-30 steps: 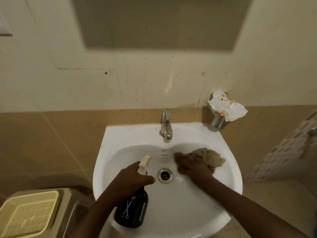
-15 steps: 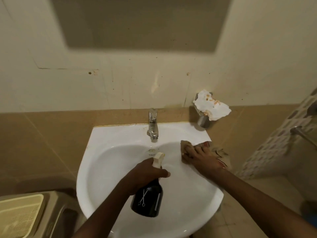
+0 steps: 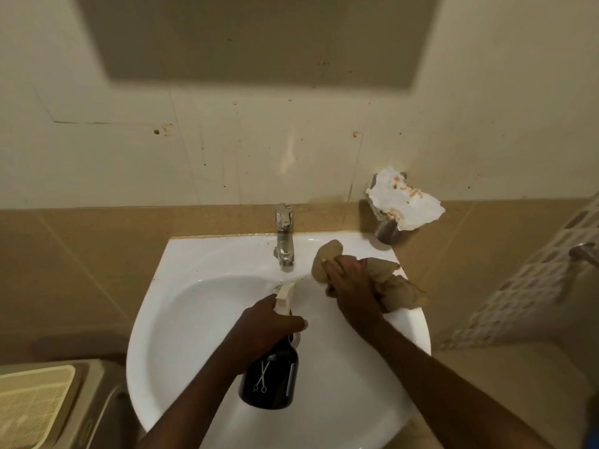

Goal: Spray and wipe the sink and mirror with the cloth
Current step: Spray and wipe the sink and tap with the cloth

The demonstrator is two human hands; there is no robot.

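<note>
A white sink (image 3: 181,319) hangs on the tan tiled wall, with a chrome tap (image 3: 284,234) at its back rim. My left hand (image 3: 262,322) grips the neck of a black spray bottle (image 3: 270,380) with a cream trigger head, held over the basin. My right hand (image 3: 351,286) presses a crumpled brown cloth (image 3: 398,290) onto the sink's back right rim, just right of the tap. The mirror (image 3: 259,37) is a dark panel on the wall above the sink.
A metal cup holder (image 3: 387,233) with a stained white tissue (image 3: 403,202) on it is fixed to the wall right of the sink. A beige plastic basket (image 3: 35,406) stands at the lower left. A white lattice rack (image 3: 534,280) is at the right.
My right hand has slid the cloth from beside the drain up to the back right rim. My left hand has kept the bottle over the basin, moving slightly.
</note>
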